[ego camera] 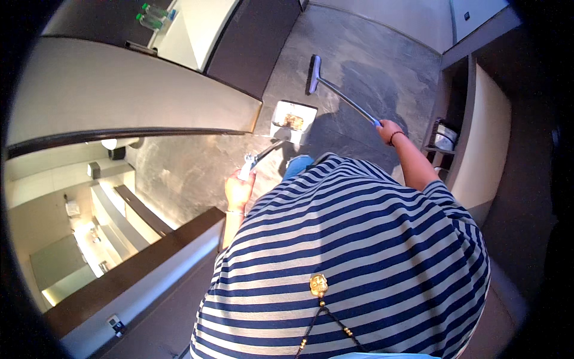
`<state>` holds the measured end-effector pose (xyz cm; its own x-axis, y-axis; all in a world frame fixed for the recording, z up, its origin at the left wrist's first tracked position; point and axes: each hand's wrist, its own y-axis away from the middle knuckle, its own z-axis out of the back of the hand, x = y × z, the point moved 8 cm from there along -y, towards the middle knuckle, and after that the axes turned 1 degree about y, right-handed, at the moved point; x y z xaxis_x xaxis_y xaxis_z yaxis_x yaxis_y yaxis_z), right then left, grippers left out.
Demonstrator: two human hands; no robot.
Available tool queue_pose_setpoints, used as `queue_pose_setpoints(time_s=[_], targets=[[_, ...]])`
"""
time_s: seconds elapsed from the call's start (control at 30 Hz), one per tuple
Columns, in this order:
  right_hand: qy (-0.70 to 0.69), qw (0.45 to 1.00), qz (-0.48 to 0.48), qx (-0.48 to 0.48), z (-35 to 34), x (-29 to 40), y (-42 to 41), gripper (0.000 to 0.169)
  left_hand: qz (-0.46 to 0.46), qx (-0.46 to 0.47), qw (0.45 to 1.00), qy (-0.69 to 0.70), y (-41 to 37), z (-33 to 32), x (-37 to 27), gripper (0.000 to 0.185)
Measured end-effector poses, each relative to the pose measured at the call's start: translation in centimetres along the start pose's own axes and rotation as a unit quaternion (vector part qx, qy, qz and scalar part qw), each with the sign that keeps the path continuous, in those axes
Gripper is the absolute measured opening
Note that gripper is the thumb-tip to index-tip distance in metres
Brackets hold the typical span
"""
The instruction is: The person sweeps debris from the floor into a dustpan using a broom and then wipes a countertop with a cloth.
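My right hand [389, 132] grips the end of a broom's long handle [347, 100]. The lilac broom head [315, 74] lies out ahead on the grey floor, its dark bristles facing left. Lower left, my left hand [240, 186] is closed around the upper end of a dustpan's handle, together with something pale whose kind I cannot make out. That handle [269, 152] slants down to a white dustpan [306, 112] on the floor. A brownish patch [293, 121] shows inside the pan; whether it is debris or light is unclear. A gap of floor separates broom head and dustpan.
A wall end [255, 114] stands just left of the dustpan, beside a doorway into a lit bathroom. Behind it is a white-topped counter [193, 31] with green-capped plastic bottles [151, 21]. To the right, an open shelf unit [466, 103] holds a kettle-like object [444, 136].
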<state>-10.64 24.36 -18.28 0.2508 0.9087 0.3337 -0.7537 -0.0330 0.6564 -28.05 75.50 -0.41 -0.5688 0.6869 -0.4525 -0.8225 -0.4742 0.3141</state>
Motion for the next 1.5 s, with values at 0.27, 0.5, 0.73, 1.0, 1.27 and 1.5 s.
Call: queue_pose_setpoints(time_s=[0.27,0.5,0.73,1.0,1.27,1.5], targets=[[0.072,0.985,-0.156,-0.005,1.9,-2.5,-0.5,0.033,-0.028,0.026,0.999,0.024,-6.9,0.7,-1.0,0.035],[0.008,0.963,-0.269,-0.032,0.8,-7.4,9.3,0.037,-0.027,0.123,0.991,-0.032,-17.4,-2.3,-1.4,0.039],[-0.129,0.948,-0.276,-0.09,-3.5,-7.4,11.3,0.039,-0.199,0.121,0.969,-0.083,-22.9,-3.1,-8.1,0.036],[-0.173,0.968,-0.152,-0.104,5.5,1.0,-0.7,0.036,-0.169,0.142,0.972,-0.08,-27.5,-5.4,-12.9,0.037],[-0.13,0.967,-0.212,-0.055,18.7,2.2,-17.3,0.039,-0.125,0.15,0.977,-0.081,-31.4,-6.2,-23.4,0.038],[-0.146,0.951,-0.269,0.029,16.6,-8.1,-20.0,0.03,-0.236,0.189,0.943,-0.138,-39.6,-8.8,-39.0,0.034]])
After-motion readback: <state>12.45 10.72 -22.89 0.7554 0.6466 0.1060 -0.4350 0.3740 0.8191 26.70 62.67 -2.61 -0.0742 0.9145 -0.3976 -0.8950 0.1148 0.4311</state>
